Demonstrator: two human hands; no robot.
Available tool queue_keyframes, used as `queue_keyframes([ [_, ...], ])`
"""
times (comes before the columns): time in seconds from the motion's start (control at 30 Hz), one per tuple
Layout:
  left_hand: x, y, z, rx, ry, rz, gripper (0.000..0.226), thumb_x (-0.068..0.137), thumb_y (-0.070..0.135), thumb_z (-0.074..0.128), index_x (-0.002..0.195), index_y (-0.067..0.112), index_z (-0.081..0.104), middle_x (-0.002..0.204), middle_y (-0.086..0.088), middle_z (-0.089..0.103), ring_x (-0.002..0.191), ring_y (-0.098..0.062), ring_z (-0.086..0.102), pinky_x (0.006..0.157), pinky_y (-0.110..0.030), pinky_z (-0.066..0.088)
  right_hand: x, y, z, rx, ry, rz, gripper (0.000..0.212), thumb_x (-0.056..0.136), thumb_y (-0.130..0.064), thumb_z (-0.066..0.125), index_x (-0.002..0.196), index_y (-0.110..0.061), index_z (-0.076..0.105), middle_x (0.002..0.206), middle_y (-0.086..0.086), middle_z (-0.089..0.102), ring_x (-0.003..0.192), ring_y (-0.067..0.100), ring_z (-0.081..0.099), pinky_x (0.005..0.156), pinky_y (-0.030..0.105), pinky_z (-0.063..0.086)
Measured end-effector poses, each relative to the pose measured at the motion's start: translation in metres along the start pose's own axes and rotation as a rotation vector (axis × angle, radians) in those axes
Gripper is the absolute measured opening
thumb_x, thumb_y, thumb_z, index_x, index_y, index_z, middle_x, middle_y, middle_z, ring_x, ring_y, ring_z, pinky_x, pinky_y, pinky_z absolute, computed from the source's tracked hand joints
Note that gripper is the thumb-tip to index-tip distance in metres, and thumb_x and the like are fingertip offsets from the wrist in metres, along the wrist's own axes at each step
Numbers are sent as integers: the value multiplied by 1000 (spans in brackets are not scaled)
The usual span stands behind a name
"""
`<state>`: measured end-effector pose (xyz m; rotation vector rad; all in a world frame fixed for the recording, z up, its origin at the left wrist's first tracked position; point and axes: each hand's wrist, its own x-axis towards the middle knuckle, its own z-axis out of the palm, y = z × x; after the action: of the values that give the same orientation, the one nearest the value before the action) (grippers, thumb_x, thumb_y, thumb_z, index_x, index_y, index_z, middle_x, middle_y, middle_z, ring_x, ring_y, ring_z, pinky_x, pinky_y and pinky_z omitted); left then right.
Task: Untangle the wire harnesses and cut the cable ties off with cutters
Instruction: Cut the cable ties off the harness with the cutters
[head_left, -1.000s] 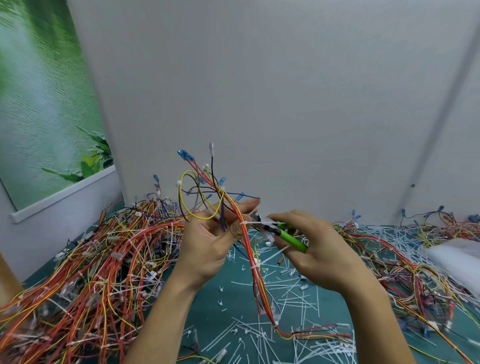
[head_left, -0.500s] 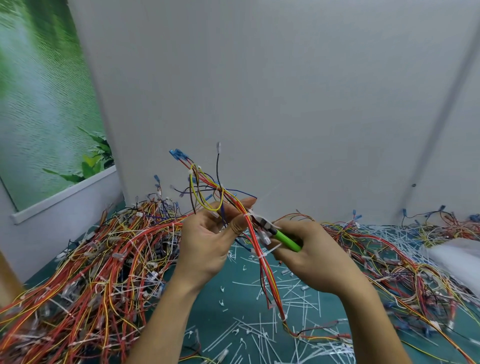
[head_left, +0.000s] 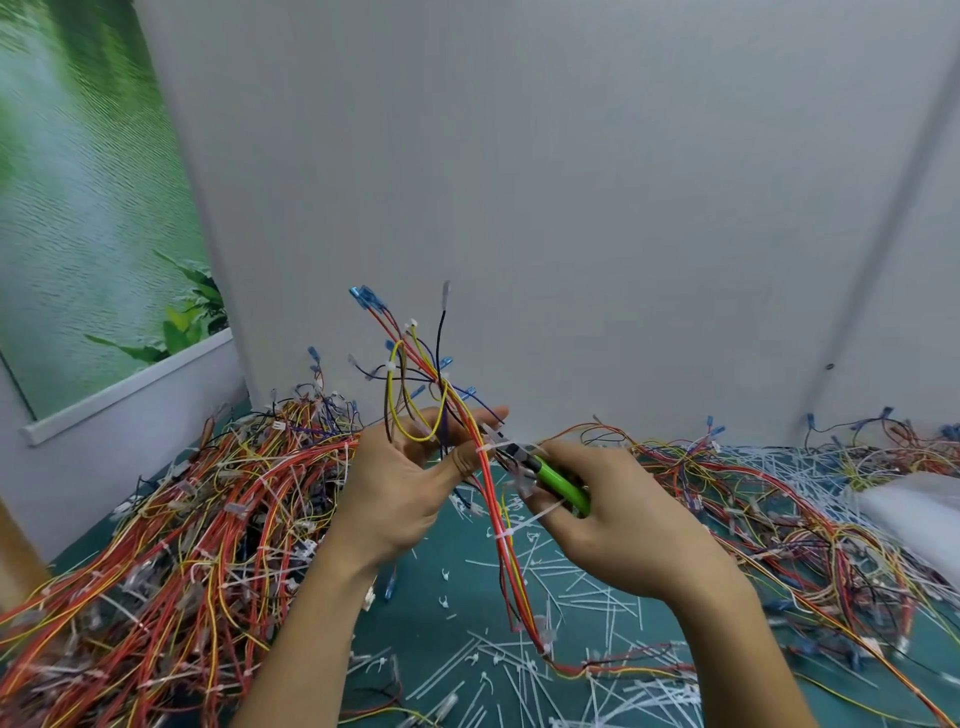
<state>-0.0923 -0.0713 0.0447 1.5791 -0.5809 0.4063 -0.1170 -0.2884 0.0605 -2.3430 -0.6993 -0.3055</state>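
My left hand (head_left: 402, 486) holds up a wire harness (head_left: 501, 525) of red, yellow and black wires, pinched between thumb and fingers. Its loose ends with blue terminals (head_left: 359, 297) fan out above the hand. My right hand (head_left: 621, 519) grips green-handled cutters (head_left: 558, 480), whose jaws touch the harness at a white cable tie (head_left: 485, 448) just beside my left thumb. Another white cable tie (head_left: 503, 535) wraps the bundle lower down. The harness hangs down to the green table and trails right.
A big pile of tangled harnesses (head_left: 171, 551) covers the table's left side, and more harnesses (head_left: 795, 525) lie to the right. Cut white cable ties (head_left: 524, 670) litter the green mat (head_left: 431, 618). A white bag (head_left: 924, 514) sits far right. A grey wall stands close behind.
The cutters have moved left along the harness, up to the tie by my left thumb. My left hand has turned the fanned wire ends slightly.
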Motion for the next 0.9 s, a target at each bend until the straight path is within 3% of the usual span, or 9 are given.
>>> queue_keyframes([
  [0.1, 1, 2, -3, 78, 30, 38, 28, 84, 56, 73, 108, 41, 77, 112, 13, 76, 110, -11, 71, 92, -22, 55, 2, -6, 6, -40, 33, 17, 21, 98, -37, 59, 84, -22, 53, 66, -3, 50, 58, 13, 41, 52, 26, 32],
  [0.17, 1, 1, -4, 63, 64, 43, 29, 83, 56, 73, 106, 38, 77, 109, 11, 77, 108, -12, 71, 93, -24, 55, 4, -9, 10, -41, 68, 32, 22, 97, -32, 60, 81, -21, 52, 65, -3, 50, 58, 14, 41, 52, 29, 33],
  [0.27, 2, -2, 0, 17, 137, 26, 29, 84, 44, 77, 95, 18, 76, 98, -2, 78, 97, -22, 74, 87, -32, 59, 6, -12, 13, 54, 72, 53, 27, 98, -27, 60, 74, -16, 53, 60, -2, 46, 53, 12, 34, 50, 27, 28],
  [0.4, 6, -4, 12, -52, 233, 105, 36, 84, 25, 74, 82, -8, 62, 77, 1, 69, 70, -9, 67, 68, -21, 55, 7, -15, 12, 180, 38, 88, 29, 98, -26, 60, 76, -6, 56, 57, 0, 38, 49, 9, 27, 46, 22, 24],
  [0.57, 4, 1, 23, -134, 279, 109, 2, 84, 31, 73, 83, 32, 74, 75, 10, 71, 71, -2, 66, 65, -17, 55, 7, -17, 14, 200, 53, 99, 34, 99, -32, 61, 77, -7, 57, 56, -2, 38, 50, 9, 29, 46, 23, 25],
  [0.7, 4, 1, 24, -121, 284, 76, 5, 85, 26, 72, 82, 27, 76, 76, 5, 75, 70, -5, 70, 65, -16, 55, 7, -16, 15, 146, 75, 111, 33, 100, -30, 59, 72, -14, 52, 55, -4, 39, 49, 10, 30, 46, 23, 28],
  [0.9, 2, 1, 20, -64, 222, 43, 12, 82, 26, 73, 85, 15, 70, 72, 7, 74, 66, -2, 68, 64, -13, 53, 4, -18, 14, 71, 64, 135, 27, 96, -30, 57, 77, -12, 52, 64, 3, 46, 54, 14, 31, 52, 33, 29],
])
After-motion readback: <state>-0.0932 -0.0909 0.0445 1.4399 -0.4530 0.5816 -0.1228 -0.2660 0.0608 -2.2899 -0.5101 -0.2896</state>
